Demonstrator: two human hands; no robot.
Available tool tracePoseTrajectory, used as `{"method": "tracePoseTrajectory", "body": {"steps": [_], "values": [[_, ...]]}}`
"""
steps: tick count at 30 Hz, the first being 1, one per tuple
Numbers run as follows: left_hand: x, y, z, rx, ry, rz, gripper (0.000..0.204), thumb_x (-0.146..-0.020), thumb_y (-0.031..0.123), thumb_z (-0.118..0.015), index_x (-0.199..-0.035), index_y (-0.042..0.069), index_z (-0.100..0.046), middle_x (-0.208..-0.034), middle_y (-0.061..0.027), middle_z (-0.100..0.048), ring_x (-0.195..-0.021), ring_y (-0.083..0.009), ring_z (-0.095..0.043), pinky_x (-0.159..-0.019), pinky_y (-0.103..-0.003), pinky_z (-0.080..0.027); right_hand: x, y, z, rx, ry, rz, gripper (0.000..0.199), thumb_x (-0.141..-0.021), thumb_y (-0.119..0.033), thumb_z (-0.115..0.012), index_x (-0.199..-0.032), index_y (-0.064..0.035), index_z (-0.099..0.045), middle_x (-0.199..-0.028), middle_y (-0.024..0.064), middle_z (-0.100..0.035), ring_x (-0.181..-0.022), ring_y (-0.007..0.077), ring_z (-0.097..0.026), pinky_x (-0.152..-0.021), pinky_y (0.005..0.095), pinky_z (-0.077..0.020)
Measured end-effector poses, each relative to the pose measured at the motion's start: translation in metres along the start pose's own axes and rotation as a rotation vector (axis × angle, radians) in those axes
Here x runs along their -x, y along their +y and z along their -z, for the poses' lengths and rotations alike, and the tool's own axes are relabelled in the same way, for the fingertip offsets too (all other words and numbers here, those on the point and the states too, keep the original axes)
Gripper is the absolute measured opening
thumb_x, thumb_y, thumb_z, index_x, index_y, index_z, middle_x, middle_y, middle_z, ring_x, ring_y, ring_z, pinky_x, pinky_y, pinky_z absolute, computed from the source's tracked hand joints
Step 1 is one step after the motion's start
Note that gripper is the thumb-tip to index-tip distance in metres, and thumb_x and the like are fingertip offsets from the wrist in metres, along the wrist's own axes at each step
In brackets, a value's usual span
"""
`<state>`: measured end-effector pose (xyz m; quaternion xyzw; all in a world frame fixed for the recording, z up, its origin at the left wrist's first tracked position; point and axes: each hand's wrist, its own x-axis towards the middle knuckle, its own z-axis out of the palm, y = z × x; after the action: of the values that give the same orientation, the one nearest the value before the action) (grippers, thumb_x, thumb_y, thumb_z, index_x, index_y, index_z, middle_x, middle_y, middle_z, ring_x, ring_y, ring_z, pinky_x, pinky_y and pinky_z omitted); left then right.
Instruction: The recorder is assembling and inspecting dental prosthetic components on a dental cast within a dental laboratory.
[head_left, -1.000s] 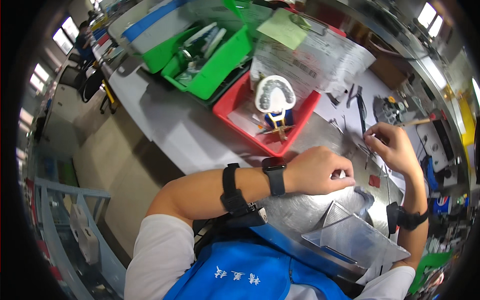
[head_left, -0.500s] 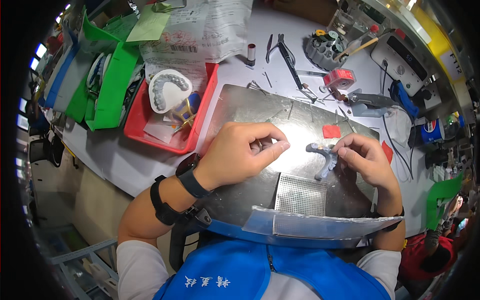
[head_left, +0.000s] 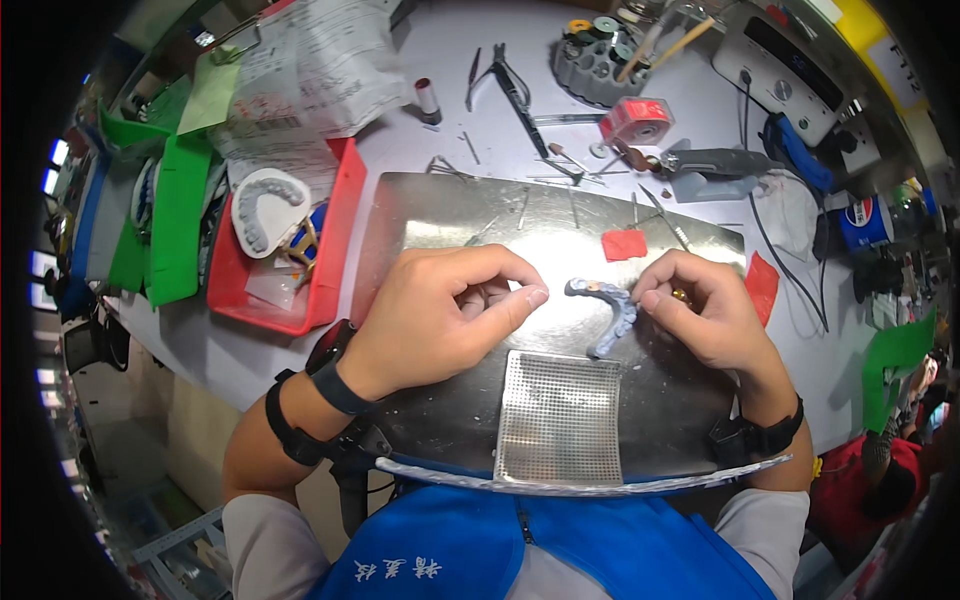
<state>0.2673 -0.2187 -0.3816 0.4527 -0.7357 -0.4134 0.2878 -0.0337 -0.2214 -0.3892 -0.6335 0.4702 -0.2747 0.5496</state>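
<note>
A grey arch-shaped dental framework (head_left: 606,312) is pinched at one end by the fingertips of the right hand (head_left: 700,315), above the metal tray (head_left: 450,215) on the desk (head_left: 400,140). The left hand (head_left: 440,315) is curled just beside it, thumb and forefinger pressed together; whether anything is held there cannot be told. A perforated metal plate (head_left: 560,415) is lain just below the framework.

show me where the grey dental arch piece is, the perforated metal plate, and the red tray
grey dental arch piece (head_left: 612,312): head view, middle of its curve.
perforated metal plate (head_left: 560,415): head view, centre of mesh.
red tray (head_left: 335,240): head view, right wall.
</note>
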Motion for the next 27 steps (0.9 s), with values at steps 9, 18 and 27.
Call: {"method": "tracePoseTrajectory", "body": {"steps": [9, 18, 27], "values": [[-0.015, -0.013, -0.01, 0.072, 0.067, 0.017, 0.012, -0.098, 0.011, -0.07, -0.104, 0.001, -0.073, -0.082, 0.0001, -0.069, -0.067, -0.0024, -0.056, -0.061, -0.019, -0.044, 0.006, 0.003, 0.009, 0.149, -0.014, 0.172, 0.006, -0.091, -0.005, -0.067, -0.095, -0.0009, -0.068, -0.072, -0.0041, -0.059, -0.065, 0.0026, -0.048, -0.059, 0.0222, -0.0382], [-0.007, -0.023, 0.014, 0.462, 0.516, -0.084, 0.021, -0.111, 0.024, -0.041, -0.108, 0.007, -0.052, -0.072, -0.006, -0.056, -0.054, -0.0067, -0.04, -0.05, -0.02, -0.033, 0.011, -0.003, 0.03, 0.037, 0.269, 0.153, 0.021, -0.091, 0.002, -0.051, -0.105, 0.0043, -0.067, -0.087, 0.0042, -0.065, -0.083, 0.0062, -0.058, -0.076, 0.0204, -0.0444], [-0.008, -0.021, 0.015, 0.494, 0.524, -0.119, 0.023, -0.111, 0.024, -0.041, -0.107, 0.005, -0.053, -0.075, -0.0072, -0.055, -0.059, -0.0081, -0.042, -0.053, -0.021, -0.035, 0.009, 0.0, 0.04, 0.162, 0.366, 0.116, 0.027, -0.093, 0.001, -0.048, -0.111, 0.0018, -0.068, -0.086, 0.0015, -0.066, -0.078, 0.003, -0.051, -0.069, 0.0193, -0.0374]]}}
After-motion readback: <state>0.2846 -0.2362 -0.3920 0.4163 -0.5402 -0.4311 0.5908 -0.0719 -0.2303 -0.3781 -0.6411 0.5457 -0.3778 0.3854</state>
